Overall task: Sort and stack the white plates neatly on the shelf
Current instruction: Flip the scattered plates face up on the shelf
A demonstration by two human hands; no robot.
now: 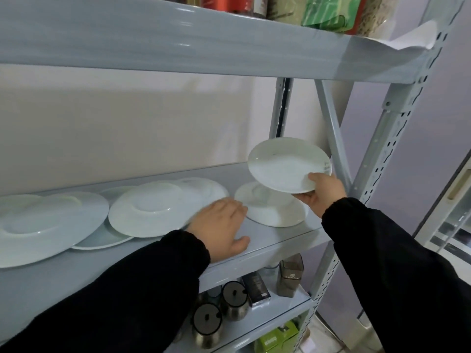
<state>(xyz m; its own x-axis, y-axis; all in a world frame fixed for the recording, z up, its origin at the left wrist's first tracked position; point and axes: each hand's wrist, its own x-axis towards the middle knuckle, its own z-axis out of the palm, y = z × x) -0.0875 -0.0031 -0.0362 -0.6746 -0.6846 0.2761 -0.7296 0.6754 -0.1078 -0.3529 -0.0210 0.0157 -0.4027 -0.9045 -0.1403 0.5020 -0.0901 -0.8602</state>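
While the right hand (323, 192) pinches a small plate (285, 164) by its near rim, thumb on top, the plate hangs tilted above the right end of the shelf (267, 250), face toward the person. Right under it sits an upturned dish (275, 210). The left hand (221, 225) lies flat, fingers loose, against an overturned plate (147, 210); a larger one (46, 225) lies further left. A slanted brace (334, 133) stands close behind.

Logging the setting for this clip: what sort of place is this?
Probably a home pantry or kitchen storage corner: a grey metal shelving rack holds white plates, with lidded steel canisters below and food packets above.
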